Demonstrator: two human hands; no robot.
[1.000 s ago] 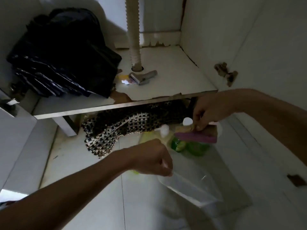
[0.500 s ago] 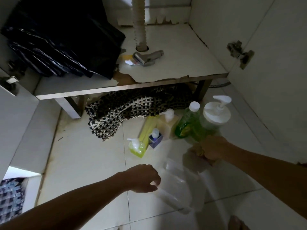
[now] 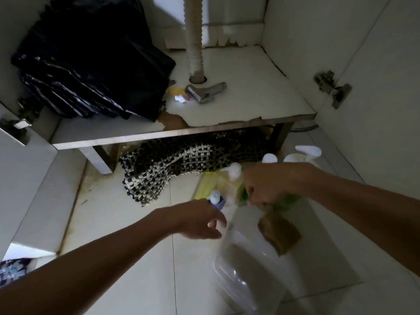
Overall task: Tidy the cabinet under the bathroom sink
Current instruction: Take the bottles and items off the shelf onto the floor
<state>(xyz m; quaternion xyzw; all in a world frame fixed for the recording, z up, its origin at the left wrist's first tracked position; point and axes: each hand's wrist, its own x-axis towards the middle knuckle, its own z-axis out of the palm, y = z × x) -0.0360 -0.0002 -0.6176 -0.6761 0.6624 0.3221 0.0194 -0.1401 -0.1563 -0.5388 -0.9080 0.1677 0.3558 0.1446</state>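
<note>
From the head view we see our right hand curled tight on the top edge of a clear plastic bag holding a brown sponge. Our left hand hangs beside the bag's mouth, fingers loose, holding nothing. Bottles stand on the floor before the cabinet shelf.

White tiled floor, patterned blue fabric at lower left corner, partly cut off
</note>
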